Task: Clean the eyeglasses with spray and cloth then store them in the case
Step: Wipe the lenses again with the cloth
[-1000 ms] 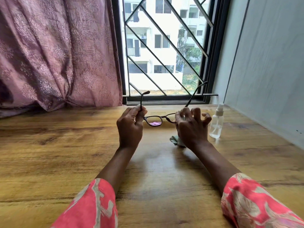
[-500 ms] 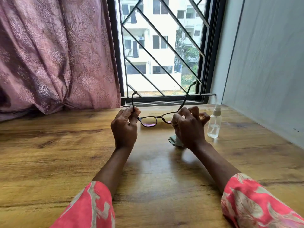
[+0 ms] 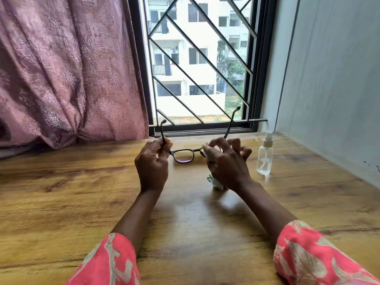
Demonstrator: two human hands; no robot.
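Dark-framed eyeglasses are held above the wooden table, temples open and pointing up toward the window. My left hand pinches the left temple near its hinge. My right hand covers the right lens, gripping it through a pale cloth whose end hangs below the palm. The left lens shows clear with a purple tint at its lower rim. A small clear spray bottle with a white nozzle stands upright just right of my right hand. No case is in view.
A window with a black diagonal grille is straight ahead, a pink patterned curtain to its left. A pale wall bounds the table on the right. Coral printed sleeves cover my forearms near the bottom edge.
Both hands with the glasses sit a little lower and closer together in view as the head camera tilted up. My right fingers shifted over the right lens with the cloth.
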